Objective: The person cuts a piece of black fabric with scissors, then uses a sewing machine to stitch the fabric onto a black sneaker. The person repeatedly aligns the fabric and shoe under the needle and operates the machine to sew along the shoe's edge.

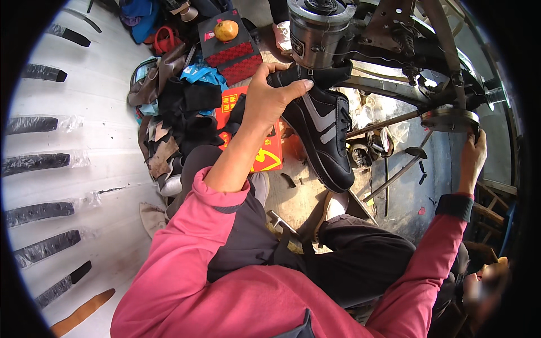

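Observation:
A black sneaker with grey stripes hangs toe down at the middle, its collar against the underside of the metal sewing machine's round head. My left hand grips the shoe's collar, thumb on the near side, some fingers hidden behind it. At the right, my right hand is closed at the rim of the machine's round metal wheel; what exactly its fingers grip is partly hidden. The machine's dark iron arm runs between the head and the wheel.
On the left, black strips lie on a white surface. Black and brown scraps are heaped beside red boxes, a round yellow fruit on top. A hammer-like tool lies between my legs. Another person's shoe shows beyond the machine.

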Tool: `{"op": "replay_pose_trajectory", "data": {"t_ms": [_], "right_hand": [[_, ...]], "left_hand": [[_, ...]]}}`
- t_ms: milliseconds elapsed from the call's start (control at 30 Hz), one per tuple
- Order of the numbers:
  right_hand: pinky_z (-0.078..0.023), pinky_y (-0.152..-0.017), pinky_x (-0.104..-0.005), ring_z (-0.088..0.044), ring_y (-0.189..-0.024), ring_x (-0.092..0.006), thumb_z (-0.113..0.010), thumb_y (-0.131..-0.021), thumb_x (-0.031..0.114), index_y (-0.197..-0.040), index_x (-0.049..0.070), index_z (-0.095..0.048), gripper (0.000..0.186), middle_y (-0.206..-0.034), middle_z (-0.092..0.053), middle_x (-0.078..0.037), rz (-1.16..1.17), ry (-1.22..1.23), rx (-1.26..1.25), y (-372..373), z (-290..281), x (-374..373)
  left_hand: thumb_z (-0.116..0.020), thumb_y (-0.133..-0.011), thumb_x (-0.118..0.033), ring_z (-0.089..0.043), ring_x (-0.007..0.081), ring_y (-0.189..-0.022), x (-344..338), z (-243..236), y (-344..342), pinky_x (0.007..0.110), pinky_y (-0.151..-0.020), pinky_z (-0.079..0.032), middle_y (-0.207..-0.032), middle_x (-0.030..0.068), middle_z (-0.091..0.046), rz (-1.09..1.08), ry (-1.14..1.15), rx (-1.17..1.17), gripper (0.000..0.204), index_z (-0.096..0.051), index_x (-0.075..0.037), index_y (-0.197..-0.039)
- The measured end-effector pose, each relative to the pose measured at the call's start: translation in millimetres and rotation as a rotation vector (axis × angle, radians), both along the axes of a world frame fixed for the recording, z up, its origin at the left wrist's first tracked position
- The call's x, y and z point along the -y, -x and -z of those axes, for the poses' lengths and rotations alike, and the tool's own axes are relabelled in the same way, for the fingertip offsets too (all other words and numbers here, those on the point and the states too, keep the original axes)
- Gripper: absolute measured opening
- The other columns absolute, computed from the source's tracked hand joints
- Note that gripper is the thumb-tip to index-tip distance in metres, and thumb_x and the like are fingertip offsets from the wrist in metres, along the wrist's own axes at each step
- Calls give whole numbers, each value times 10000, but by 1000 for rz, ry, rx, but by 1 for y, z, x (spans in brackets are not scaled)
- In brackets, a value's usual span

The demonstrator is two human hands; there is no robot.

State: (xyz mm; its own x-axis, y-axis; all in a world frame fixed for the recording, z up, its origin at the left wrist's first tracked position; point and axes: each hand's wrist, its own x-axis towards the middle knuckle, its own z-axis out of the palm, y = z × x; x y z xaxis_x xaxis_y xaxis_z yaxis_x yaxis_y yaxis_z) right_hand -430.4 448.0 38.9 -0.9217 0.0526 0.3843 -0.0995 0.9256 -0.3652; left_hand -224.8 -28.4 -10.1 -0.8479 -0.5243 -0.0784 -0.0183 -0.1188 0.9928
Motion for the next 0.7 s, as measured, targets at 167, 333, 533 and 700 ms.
{"op": "replay_pose_trajectory", "data": {"t_ms": [167,333,533,700], "right_hand": [[-537,-901,-497,-692,-1090,-463,-561,-1060,304,-1311,80,-617,341,-1142,-729,-258,134,93,241,24,71,-25],[-490,-543,-351,-587,-575,-187,-628,-1029,315,-1189,15,-635,340,-771,-633,-78,-202,348,681,-33,85,47],[-462,-597,-323,-569,-658,-126,-620,-1057,263,-1192,34,-675,272,-811,-646,-64,-240,362,240,-37,-6,45],[-531,-869,-449,-686,-934,-385,-565,-1075,301,-1285,94,-641,305,-1095,-738,-204,3,62,37,10,26,-21]], "left_hand": [[-932,-775,-182,-688,117,-922,0,-3,-1,266,-839,-573,-1068,67,-703,6,-5,17,542,-612,-17,-1181],[-926,-785,-173,-687,119,-931,-1,-4,-1,264,-849,-569,-1069,67,-701,24,-56,4,533,-608,-13,-1181],[-933,-743,-207,-705,148,-888,0,-1,3,280,-821,-582,-1035,106,-710,-6,-15,-6,581,-597,15,-1162],[-939,-746,-135,-706,144,-874,1,-3,2,282,-800,-585,-1010,91,-714,2,-79,-42,540,-604,10,-1144]]}}
